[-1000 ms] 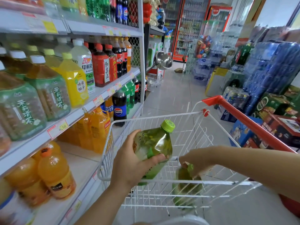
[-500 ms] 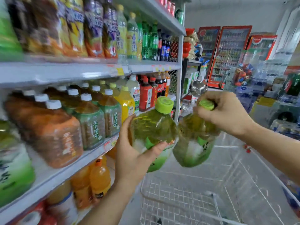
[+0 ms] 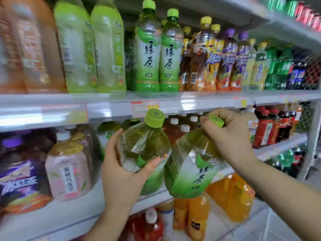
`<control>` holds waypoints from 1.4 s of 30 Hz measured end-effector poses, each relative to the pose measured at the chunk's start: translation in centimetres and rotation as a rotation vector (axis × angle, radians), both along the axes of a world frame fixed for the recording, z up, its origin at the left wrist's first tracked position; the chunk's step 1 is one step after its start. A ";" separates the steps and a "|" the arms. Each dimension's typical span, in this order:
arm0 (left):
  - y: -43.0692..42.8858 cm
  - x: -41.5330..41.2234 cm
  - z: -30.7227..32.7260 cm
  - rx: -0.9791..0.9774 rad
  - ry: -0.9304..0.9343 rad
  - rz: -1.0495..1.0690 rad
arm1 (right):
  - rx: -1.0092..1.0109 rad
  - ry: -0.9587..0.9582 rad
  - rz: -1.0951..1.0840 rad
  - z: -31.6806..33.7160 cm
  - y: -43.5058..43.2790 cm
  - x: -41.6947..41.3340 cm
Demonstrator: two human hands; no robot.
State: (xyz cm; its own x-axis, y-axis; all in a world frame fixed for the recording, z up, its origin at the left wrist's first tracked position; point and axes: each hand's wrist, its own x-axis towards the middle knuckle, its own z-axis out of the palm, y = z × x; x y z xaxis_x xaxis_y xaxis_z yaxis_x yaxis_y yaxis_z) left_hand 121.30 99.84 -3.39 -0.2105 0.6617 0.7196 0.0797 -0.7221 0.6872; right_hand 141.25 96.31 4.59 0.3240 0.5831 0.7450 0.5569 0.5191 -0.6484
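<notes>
Lighting: bright, even and white, with no hard shadows. Shade gathers only beneath the shelf boards and is deepest at the back of the lower shelf (image 3: 281, 144).

Glare: soft highlights streak the clear shelf-edge strip (image 3: 199, 106) and the plastic shoulders of the left held bottle (image 3: 144, 145) and the right held bottle (image 3: 192, 164).

Sharpness: labels on the green tea bottles (image 3: 147, 54) at centre are legible. The orange-brown bottles (image 3: 29, 49) at the left edge smear badly.

Distortion: shelf lines bow toward the right edge, where the cans (image 3: 305, 13) at top right blur.
</notes>
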 end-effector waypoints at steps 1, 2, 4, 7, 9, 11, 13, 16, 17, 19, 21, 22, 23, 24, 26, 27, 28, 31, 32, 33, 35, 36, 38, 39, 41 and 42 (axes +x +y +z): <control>0.4 -0.9 -0.3 -0.013 -0.004 0.036 | 0.005 0.010 0.014 -0.4 0.5 -1.0; 0.8 -1.6 -0.6 -0.031 -0.011 0.070 | 0.008 0.016 0.029 -0.8 1.0 -1.8; 1.7 -2.6 -1.1 -0.071 -0.028 0.108 | 0.021 0.008 0.082 -1.7 1.6 -3.5; 2.8 -3.4 -2.2 -0.118 -0.017 0.124 | 0.006 -0.006 0.143 -2.9 2.1 -5.1; 3.2 -3.6 -3.2 -0.163 -0.015 0.156 | -0.013 -0.010 0.169 -3.8 2.5 -5.8; 4.0 -3.7 -4.1 -0.199 -0.041 0.185 | -0.015 -0.006 0.171 -4.4 2.8 -6.3; 5.4 -3.8 -5.0 -0.233 -0.039 0.213 | -0.004 -0.012 0.168 -4.5 2.9 -7.1; 7.3 -4.1 -6.3 -0.282 0.061 0.291 | 0.032 -0.006 0.212 -4.6 3.1 -7.9; 7.8 -4.3 -6.6 -0.300 0.129 0.315 | 0.034 -0.003 0.216 -4.7 3.2 -8.1; 8.1 -4.5 -7.0 -0.333 0.308 0.357 | 0.039 -0.001 0.222 -4.8 3.5 -8.4; 8.2 -4.8 -7.5 -0.330 0.503 0.439 | 0.046 -0.005 0.230 -4.9 3.7 -8.8; 8.1 -5.1 -7.6 -0.320 0.569 0.468 | 0.051 -0.004 0.232 -4.9 3.9 -9.1; 8.2 -5.6 -7.7 -0.282 0.616 0.491 | 0.055 -0.008 0.230 -4.8 4.0 -9.4; 8.1 -6.2 -7.6 -0.251 0.630 0.467 | 0.062 -0.016 0.223 -4.7 4.2 -9.8; 7.3 -7.6 -6.8 -0.186 0.531 0.315 | 0.077 -0.024 0.226 -4.5 4.7 -10.6; 6.6 -8.2 -6.4 -0.148 0.438 0.251 | 0.086 -0.019 0.239 -4.2 5.0 -11.1; 5.8 -8.6 -5.9 -0.104 0.352 0.208 | 0.096 -0.018 0.251 -4.0 5.3 -11.7; 3.6 -8.9 -5.3 -0.006 0.297 0.042 | 0.135 -0.056 0.225 -3.6 6.5 -13.6; 3.4 -8.7 -5.5 -0.003 0.364 0.003 | 0.145 -0.077 0.208 -3.5 7.2 -14.1; 3.5 -8.4 -6.1 -0.013 0.450 0.005 | 0.151 -0.101 0.194 -3.6 7.9 -14.5; 4.3 -8.2 -7.1 -0.053 0.569 0.079 | 0.148 -0.163 0.165 -4.2 9.3 -15.0; 4.7 -8.2 -7.7 -0.062 0.594 0.107 | 0.146 -0.226 0.134 -4.8 9.9 -15.1; 5.5 -8.3 -9.2 -0.061 0.626 0.171 | 0.177 -0.412 0.011 -6.3 10.8 -15.1; 5.8 -8.3 -10.0 -0.051 0.638 0.216 | 0.203 -0.496 -0.051 -7.1 11.1 -15.0; 6.1 -8.3 -10.9 -0.053 0.633 0.309 | 0.216 -0.596 -0.108 -8.1 11.3 -15.2; 6.3 -8.2 -11.0 -0.059 0.615 0.343 | 0.204 -0.634 -0.126 -8.4 11.4 -15.4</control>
